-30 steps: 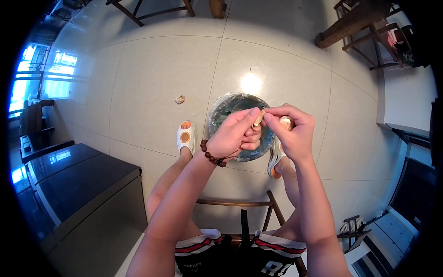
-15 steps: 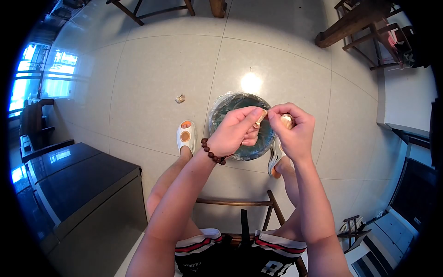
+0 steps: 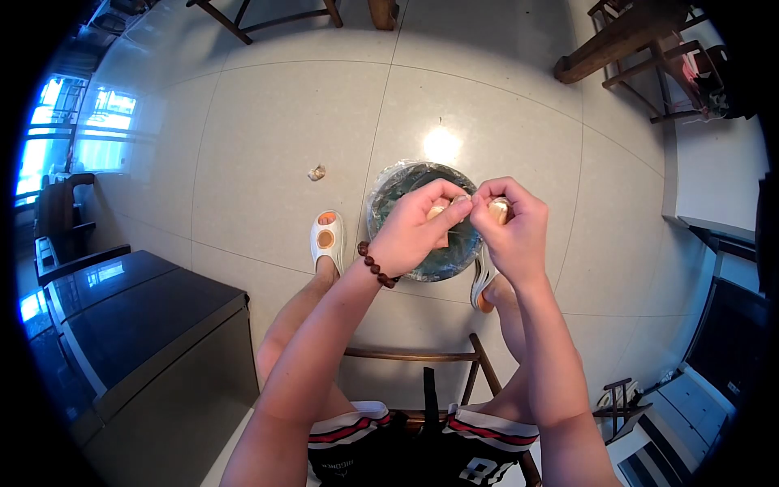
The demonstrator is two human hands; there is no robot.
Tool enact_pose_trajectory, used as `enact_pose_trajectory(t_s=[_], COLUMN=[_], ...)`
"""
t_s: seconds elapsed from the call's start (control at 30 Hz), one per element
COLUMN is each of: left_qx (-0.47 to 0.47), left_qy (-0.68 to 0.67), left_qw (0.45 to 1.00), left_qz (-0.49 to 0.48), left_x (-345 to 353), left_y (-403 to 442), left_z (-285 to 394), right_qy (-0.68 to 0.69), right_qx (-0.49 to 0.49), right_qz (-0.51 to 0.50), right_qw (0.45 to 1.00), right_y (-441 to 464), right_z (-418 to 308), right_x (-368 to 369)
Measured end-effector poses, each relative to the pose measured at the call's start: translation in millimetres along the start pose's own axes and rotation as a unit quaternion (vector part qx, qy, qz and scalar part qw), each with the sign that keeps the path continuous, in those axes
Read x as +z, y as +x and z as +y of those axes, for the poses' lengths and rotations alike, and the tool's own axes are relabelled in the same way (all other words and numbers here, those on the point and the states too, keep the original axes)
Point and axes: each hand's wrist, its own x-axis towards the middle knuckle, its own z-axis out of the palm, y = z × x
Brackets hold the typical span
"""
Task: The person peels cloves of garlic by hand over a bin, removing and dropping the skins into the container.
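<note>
The work looked unfinished: a rounded, cream, papery piece [image 3: 498, 211] sat in the curled right hand [image 3: 516, 231], at frame centre-right. The left hand [image 3: 414, 227] was closed on a small, pale yellow piece [image 3: 436, 213], over the round, clear-plastic-lined bin [image 3: 380, 188]. Another crumpled, brownish-white lump [image 3: 316, 172] lay left of centre, apparently untouched.

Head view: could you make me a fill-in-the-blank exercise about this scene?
Of the two hands, the one with the bracelet at its wrist is the ____ one.
The bin has a rim shaped like a ____.
The shoes are mostly ____ in colour.
The lump lies on the tiled ____.
Missing words: left; circle; white; floor.
</note>
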Motion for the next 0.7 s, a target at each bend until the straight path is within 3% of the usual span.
enact_pose_trajectory(t_s=[0.13, 0.23, 0.3, 0.4, 0.53, 0.7], left_qx=[0.065, 0.053, 0.050, 0.077, 0.083, 0.110], left_qy=[0.084, 0.013, -0.112, -0.158, -0.169, -0.076], left_qw=[0.994, 0.997, 0.992, 0.984, 0.982, 0.990], left_qz=[0.037, 0.053, 0.013, 0.000, 0.013, 0.049], left_x=[3, 4, -1, -1, 1, 5], left_y=[-1, -1, -1, 1, -1, -2], left_z=[-2, -3, -1, -6, -2, -1], right_qy=[0.004, 0.019, 0.030, 0.035, 0.076, 0.109], right_qx=[0.000, 0.020, 0.035, 0.067, 0.069, 0.104], right_qz=[0.004, 0.003, -0.002, -0.026, -0.027, -0.060], right_qw=[1.000, 1.000, 0.999, 0.997, 0.994, 0.987], right_y=[0, 1, 1, -1, 1, 1], right_z=[-2, -2, -3, -7, -5, -12], right_x=[1, 0, -1, 1, 2, 3])
